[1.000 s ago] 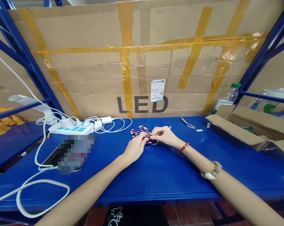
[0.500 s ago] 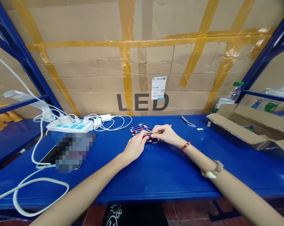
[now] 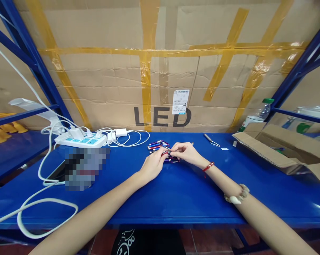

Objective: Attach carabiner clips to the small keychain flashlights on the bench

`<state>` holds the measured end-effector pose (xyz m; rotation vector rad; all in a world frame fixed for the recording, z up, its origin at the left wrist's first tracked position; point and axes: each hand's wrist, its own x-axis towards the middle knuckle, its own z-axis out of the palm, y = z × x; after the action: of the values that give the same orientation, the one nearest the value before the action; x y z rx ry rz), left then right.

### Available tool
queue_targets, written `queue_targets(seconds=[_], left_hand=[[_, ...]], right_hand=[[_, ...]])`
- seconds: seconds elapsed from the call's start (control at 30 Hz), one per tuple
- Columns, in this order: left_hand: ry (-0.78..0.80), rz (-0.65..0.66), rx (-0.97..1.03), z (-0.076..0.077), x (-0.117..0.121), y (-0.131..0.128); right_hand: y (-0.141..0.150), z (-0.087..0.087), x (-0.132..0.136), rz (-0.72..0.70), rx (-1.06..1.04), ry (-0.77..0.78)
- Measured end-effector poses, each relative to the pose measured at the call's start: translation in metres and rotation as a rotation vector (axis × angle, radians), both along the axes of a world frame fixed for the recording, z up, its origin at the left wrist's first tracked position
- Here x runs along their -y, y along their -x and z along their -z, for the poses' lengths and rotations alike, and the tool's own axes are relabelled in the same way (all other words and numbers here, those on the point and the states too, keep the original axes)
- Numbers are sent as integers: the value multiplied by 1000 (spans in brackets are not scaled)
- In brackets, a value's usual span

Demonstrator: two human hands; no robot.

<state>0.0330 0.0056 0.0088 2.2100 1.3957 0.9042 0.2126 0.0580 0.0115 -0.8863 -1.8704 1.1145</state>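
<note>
Both hands (image 3: pixel 153 164) (image 3: pixel 187 153), fingertips pinched around small red item (image 3: pixel 164 153), well inside table's front edge (image 3: pixel 176 221)

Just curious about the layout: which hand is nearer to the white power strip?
Left. The left hand is to the right of the white power strip, closer to the person; the right hand is farther right.
</note>
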Motion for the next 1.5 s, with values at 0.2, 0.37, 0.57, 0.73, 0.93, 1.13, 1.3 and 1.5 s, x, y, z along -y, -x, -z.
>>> queue_targets(seconds=[0.2, 0.37, 0.57, 0.73, 0.93, 1.13, 1.3, 1.5], left_hand=[[3, -22, 43, -1, -1, -1], [-29, -45, 51, -5, 0, -1], [-56, 9, 120, -3, -2, -1], [15, 55, 172, 1, -1, -1], [39, 95, 197, 1, 2, -1], [10, 90, 133, 2, 4, -1], [-44, 51, 53, 4, 3, 0], [-156, 36, 29, 1, 2, 0]], right_hand=[[2, -2, 2, 41, 3, -85], [2, -6, 4, 71, -22, -251], [1, -8, 5, 53, -15, -324], [0, -6, 6, 12, -36, -304], [0, -7, 9, -77, -63, -222], [1, -9, 10, -112, -65, -175], [3, -10, 13, -59, -17, -184], [7, -11, 16, 10, -18, -78]])
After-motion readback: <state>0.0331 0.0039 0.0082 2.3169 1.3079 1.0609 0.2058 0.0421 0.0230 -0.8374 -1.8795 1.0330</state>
